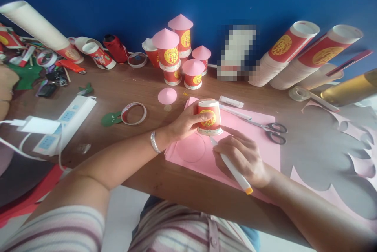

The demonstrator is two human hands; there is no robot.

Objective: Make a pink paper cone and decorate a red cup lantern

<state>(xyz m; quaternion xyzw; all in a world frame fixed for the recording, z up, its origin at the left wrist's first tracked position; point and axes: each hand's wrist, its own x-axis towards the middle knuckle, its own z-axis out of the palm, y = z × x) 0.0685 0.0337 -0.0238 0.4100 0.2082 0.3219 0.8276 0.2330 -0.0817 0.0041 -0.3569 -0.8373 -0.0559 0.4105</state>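
My left hand (188, 120) is closed around a red paper cup (209, 112) with a gold emblem, held upside down over a stack of pink paper (259, 126). Between the fingers of my right hand (240, 157) is a white marker (235, 171) with an orange end, its tip pointing at the cup's rim. A drawn circle (191, 148) shows on the top pink sheet, left of the marker tip. Scissors (273, 131) with dark handles lie across the sheets, and a white marker cap or pen (231, 101) rests at their back edge.
Red cups with pink cone tops (171, 53) stand at the back, near a loose pink cone (167, 95). Tall stacks of paper cups (312, 55) lean at the right. A power strip (66, 126) and a tape-like ring (133, 114) lie left; pink offcuts (365, 165) lie right.
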